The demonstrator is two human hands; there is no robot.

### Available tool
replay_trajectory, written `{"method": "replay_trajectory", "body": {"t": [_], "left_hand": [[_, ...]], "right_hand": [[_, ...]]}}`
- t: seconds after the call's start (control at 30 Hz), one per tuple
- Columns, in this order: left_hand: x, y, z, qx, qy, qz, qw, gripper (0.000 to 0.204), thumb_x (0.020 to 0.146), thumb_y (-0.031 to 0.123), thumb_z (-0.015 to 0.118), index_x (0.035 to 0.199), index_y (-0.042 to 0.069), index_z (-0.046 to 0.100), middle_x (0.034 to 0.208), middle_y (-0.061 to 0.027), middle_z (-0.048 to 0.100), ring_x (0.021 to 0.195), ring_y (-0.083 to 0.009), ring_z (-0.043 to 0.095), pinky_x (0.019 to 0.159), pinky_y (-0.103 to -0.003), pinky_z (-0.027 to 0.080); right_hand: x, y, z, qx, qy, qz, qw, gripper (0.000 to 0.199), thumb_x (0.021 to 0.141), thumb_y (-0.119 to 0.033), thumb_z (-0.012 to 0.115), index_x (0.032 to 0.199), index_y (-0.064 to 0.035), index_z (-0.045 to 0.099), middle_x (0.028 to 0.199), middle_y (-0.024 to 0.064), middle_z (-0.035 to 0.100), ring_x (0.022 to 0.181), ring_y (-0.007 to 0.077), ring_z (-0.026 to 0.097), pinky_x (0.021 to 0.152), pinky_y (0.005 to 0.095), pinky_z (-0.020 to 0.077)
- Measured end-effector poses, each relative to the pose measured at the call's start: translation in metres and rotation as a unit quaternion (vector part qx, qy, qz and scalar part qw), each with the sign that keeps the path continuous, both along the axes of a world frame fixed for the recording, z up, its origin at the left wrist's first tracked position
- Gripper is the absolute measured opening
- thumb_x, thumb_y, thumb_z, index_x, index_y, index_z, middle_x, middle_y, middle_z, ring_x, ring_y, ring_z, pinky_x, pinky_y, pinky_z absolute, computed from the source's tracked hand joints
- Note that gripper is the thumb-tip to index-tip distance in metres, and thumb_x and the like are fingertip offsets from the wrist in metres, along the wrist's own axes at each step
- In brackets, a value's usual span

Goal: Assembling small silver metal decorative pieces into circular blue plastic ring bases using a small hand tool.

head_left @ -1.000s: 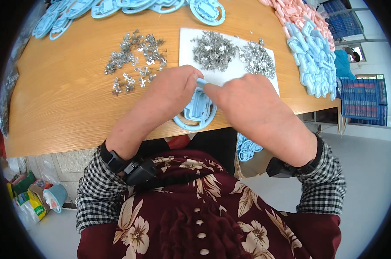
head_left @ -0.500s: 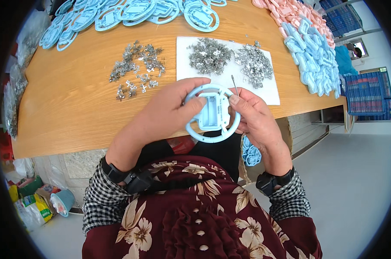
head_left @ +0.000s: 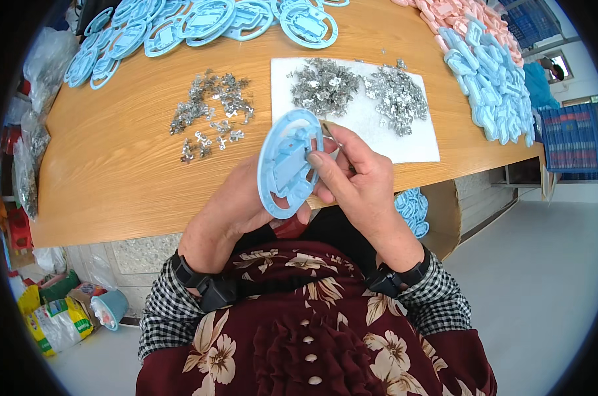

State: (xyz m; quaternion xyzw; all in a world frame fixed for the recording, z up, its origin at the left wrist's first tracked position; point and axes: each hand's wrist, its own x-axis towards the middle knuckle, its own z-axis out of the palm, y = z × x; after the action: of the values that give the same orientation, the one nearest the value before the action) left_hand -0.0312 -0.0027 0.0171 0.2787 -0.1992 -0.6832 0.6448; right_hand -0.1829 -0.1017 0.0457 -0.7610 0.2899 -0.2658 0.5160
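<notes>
A light-blue plastic toy steering wheel [head_left: 287, 173] stands tilted almost on edge over the table's front edge. My left hand [head_left: 231, 200] is closed round it from the left and below, most of its fingers hidden behind the ring. On the wheel's right side, my right hand [head_left: 359, 177] pinches near the central block, the thumb tip against a small dark spot there. Part of a thin metal rod [head_left: 330, 132] shows between its fingers; the rest is covered. Behind the hands, a white sheet [head_left: 417, 148] carries heaps of small metal clips [head_left: 322, 86].
More metal clips [head_left: 210, 99] lie loose on the wooden table [head_left: 114, 165]. Blue wheels [head_left: 206, 20] are piled along the far left. Blue handle-shaped parts [head_left: 490, 86] and pink ones [head_left: 470, 20] fill the far right. Below the table's right side, a carton [head_left: 440, 214] holds blue parts.
The wheel has turned from facing me to nearly edge-on and shifted left. My left hand has gone lower behind it; my right hand has moved left and onto its central part.
</notes>
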Motion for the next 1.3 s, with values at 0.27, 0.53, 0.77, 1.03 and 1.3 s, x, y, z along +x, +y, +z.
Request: {"method": "replay_trajectory", "body": {"t": [0.27,0.53,0.77,1.03,1.3], "left_hand": [[0.006,0.004,-0.011,-0.089,0.029,-0.042,0.995,0.044,0.105,0.029,0.050,0.138,0.000,0.052,0.106,-0.0224,0.070,0.065,-0.0241,0.069,0.053,-0.028,0.055],[-0.005,-0.013,0.016,0.112,-0.142,0.108,0.978,0.044,0.105,0.017,0.041,0.145,0.000,0.041,0.124,-0.0118,0.059,0.110,-0.0223,0.065,0.090,-0.038,0.057],[0.015,0.007,0.032,-0.069,-0.553,0.099,0.824,0.034,0.100,0.015,0.058,0.132,0.003,0.059,0.120,-0.0086,0.064,0.106,-0.0137,0.062,0.088,-0.029,0.051],[0.016,0.021,0.032,0.052,-0.434,-0.005,0.899,0.023,0.104,0.019,0.054,0.114,0.003,0.066,0.093,-0.0003,0.069,0.085,-0.0055,0.061,0.075,-0.024,0.050],[0.024,0.030,0.009,0.043,-0.390,-0.042,0.919,0.023,0.103,0.016,0.053,0.114,0.002,0.067,0.093,-0.0006,0.069,0.084,-0.0058,0.061,0.077,-0.025,0.051]], "right_hand": [[-0.003,-0.002,-0.009,0.168,-0.104,0.015,0.980,0.024,0.103,-0.013,0.059,0.121,0.0023,0.063,0.080,0.0008,0.066,0.060,0.0037,0.057,0.056,0.0205,0.0454],[-0.030,-0.004,0.007,0.141,-0.120,0.069,0.980,0.025,0.098,-0.006,0.064,0.121,0.0005,0.059,0.091,-0.0038,0.061,0.076,0.0019,0.051,0.067,0.0185,0.0413],[-0.050,-0.019,0.009,0.240,-0.043,0.133,0.961,0.016,0.101,-0.008,0.060,0.112,0.0029,0.062,0.094,0.0016,0.068,0.085,0.0069,0.064,0.076,0.0242,0.0517],[-0.010,-0.024,0.016,0.060,0.116,0.069,0.989,0.025,0.104,-0.020,0.055,0.108,0.0014,0.067,0.084,0.0076,0.066,0.074,0.0145,0.061,0.070,0.0299,0.0491],[0.079,-0.029,0.001,-0.265,0.099,0.192,0.940,0.016,0.089,-0.012,0.066,0.104,-0.0087,0.071,0.088,0.0125,0.065,0.077,0.0344,0.066,0.066,0.0434,0.0524]]}}
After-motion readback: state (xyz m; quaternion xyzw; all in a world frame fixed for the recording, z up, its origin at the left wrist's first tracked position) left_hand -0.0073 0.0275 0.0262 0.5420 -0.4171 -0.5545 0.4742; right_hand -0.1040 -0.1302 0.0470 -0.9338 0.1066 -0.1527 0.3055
